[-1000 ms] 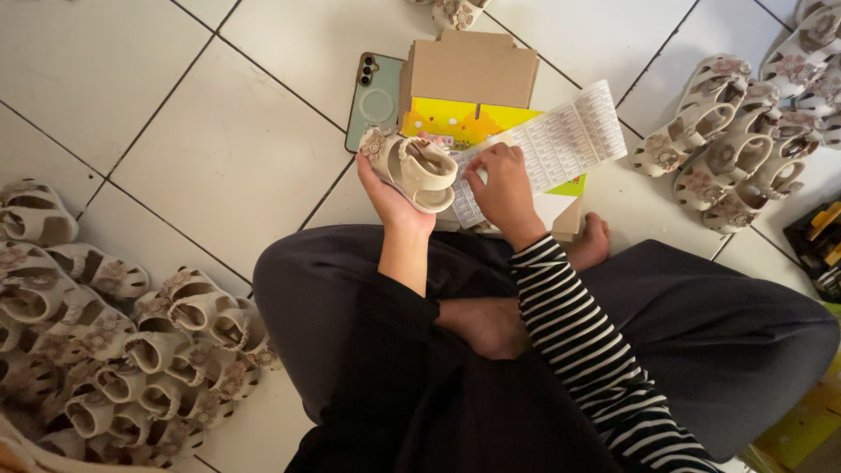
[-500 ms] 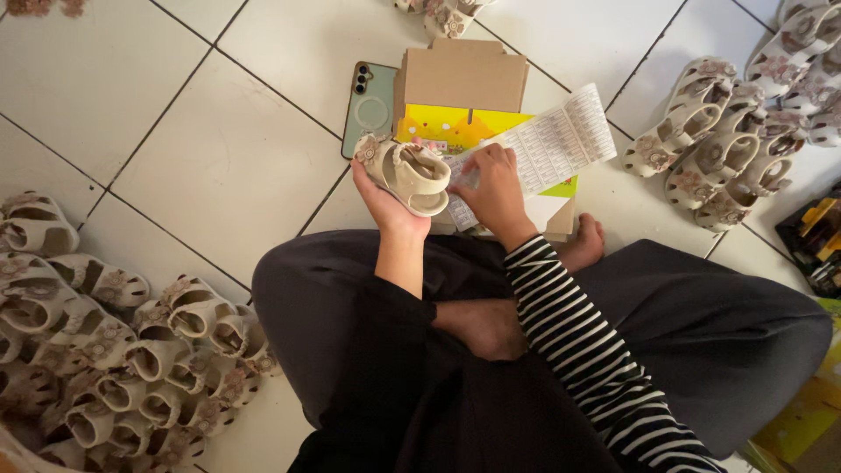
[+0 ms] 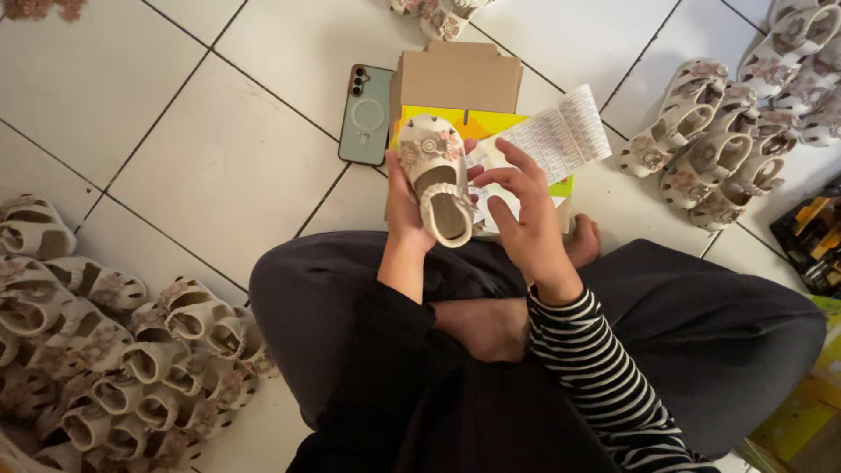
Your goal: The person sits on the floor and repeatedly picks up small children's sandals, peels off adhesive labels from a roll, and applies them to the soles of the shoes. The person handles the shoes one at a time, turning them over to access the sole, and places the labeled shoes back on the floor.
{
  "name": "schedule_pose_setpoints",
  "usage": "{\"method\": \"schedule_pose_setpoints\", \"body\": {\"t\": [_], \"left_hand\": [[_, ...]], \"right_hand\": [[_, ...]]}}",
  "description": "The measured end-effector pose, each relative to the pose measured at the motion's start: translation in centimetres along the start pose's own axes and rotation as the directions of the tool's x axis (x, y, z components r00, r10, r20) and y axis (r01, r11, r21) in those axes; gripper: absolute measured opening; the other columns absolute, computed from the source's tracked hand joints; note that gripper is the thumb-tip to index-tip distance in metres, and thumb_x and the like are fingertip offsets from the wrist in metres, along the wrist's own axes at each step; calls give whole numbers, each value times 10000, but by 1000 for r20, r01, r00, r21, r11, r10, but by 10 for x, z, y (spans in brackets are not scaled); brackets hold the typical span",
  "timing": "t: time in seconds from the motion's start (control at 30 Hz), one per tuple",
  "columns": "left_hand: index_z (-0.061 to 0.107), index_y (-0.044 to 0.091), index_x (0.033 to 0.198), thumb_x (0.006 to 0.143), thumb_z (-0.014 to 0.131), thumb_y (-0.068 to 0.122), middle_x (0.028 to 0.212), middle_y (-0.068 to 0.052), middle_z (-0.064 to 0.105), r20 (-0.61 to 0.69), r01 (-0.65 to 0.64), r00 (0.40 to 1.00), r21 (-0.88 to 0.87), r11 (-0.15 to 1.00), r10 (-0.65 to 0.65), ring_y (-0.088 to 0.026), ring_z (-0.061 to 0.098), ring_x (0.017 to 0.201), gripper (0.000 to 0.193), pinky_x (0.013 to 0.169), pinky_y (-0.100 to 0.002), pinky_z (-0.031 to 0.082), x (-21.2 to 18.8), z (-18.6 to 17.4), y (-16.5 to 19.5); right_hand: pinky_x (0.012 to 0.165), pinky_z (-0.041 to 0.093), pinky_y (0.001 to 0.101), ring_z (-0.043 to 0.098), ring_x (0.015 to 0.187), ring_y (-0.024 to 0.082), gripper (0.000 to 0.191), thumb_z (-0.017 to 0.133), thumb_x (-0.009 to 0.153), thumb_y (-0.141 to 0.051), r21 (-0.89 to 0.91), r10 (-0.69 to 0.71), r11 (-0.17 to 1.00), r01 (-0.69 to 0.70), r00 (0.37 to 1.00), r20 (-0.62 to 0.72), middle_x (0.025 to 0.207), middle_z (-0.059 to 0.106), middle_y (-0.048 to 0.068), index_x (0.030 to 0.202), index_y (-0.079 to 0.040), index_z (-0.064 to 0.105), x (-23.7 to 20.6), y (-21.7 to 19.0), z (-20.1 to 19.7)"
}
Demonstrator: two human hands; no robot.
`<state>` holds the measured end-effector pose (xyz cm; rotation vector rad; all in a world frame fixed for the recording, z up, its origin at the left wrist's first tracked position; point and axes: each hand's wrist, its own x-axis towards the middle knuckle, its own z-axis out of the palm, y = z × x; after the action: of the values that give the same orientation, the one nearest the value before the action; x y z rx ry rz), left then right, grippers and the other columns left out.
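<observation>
On white tiled floor (image 3: pixel 219 166), sandal (image 3: pixel 435 178).

Soft even daylight, faint shadows, sharp focus, slight wide-angle bend.

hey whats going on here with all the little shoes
A person sits cross-legged on a white tiled floor. Their left hand holds up a small cream sandal with flowers on the toe, and their right hand is beside it with fingers spread, just over a sheet of labels. A cardboard box and a green phone lie in front. Piles of similar sandals sit at the lower left and upper right.
</observation>
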<state>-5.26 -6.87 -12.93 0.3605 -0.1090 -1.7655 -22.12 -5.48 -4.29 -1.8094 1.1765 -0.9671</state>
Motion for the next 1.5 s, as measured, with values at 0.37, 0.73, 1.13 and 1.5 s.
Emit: {"method": "schedule_pose_setpoints", "body": {"t": [0.37, 0.73, 1.13, 1.5], "left_hand": [[489, 35, 1492, 1073, 343, 633, 1348, -162, 647, -60, -111, 990, 212, 971, 127, -298, 685, 1146, 745, 975, -415, 578, -1, -18, -13], [492, 39, 1477, 1068, 272, 667, 1306, -202, 666, -27, -86, 996, 68, 994, 88, -373, 714, 1051, 781, 897, -469, 607, -1, -17, -12], [417, 69, 1542, 1013, 284, 737, 1388, -230, 588, -121, -58, 990, 107, 993, 71, -360, 696, 1078, 862, 845, -540, 623, -6, -4, -6], [435, 69, 1553, 1040, 344, 753, 1405, -303, 592, 165, 52, 986, -118, 992, -32, -418, 706, 1006, 860, 790, -496, 623, -10, -13, -5]], "right_hand": [[1235, 291, 552, 297, 1500, 512, 390, 537, 818, 139, -372, -144, 913, 166, 986, 86, 1607, 415, 260, 1084, -40, 759, 11, -26, 7], [1233, 262, 579, 222, 1532, 523, 390, 545, 790, 126, -445, -136, 881, 161, 987, 87, 1599, 401, 285, 1062, -42, 770, 11, -32, 16], [1127, 424, 473, 497, 1339, 412, 438, 497, 816, 165, -177, -96, 980, 94, 995, -8, 1507, 522, 232, 1124, -32, 738, 9, -47, 9], [933, 548, 254, 712, 1070, 156, 355, 477, 1037, 107, 389, 45, 921, -17, 997, -63, 1095, 644, 80, 1376, 2, 489, -9, -36, -1]]}}
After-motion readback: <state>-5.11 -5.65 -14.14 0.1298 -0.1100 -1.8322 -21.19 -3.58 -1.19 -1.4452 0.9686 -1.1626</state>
